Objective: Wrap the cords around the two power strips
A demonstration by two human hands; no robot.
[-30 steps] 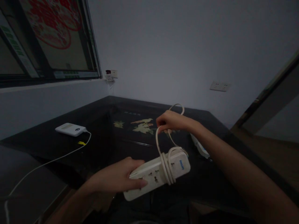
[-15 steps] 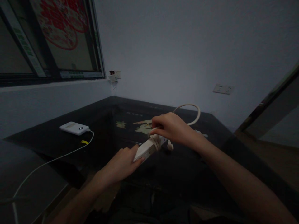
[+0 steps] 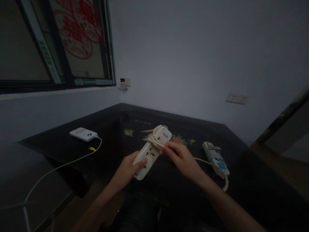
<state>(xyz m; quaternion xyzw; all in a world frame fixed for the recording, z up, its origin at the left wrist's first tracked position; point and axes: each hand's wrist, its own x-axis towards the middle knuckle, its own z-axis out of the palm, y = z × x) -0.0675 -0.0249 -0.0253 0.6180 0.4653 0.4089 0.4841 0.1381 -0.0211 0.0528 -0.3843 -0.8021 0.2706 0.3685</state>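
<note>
My left hand (image 3: 130, 167) grips the lower end of a white power strip (image 3: 147, 166), its thumb across the socket face. The strip is held tilted above the table, sockets facing me, with "PHILIPS" lettering at its far end. A white cord (image 3: 154, 141) is wound around the strip near that end. My right hand (image 3: 182, 159) pinches the cord at the strip's right edge, and a length of it runs out behind the hand to the right. At the right lies a second white power strip (image 3: 220, 166) with cord wrapped around its middle.
A dark table (image 3: 108, 151) with a floral print stands against the wall. On its left lies a white power bank (image 3: 83, 134) with a cable (image 3: 60, 167) hanging off the edge, near a yellow tag (image 3: 92, 149). Wall sockets (image 3: 236, 98) are at the back right.
The strip has turned so its socket face shows toward me. My right hand has come round from above the strip to its right side with the cord. The second strip now shows fully.
</note>
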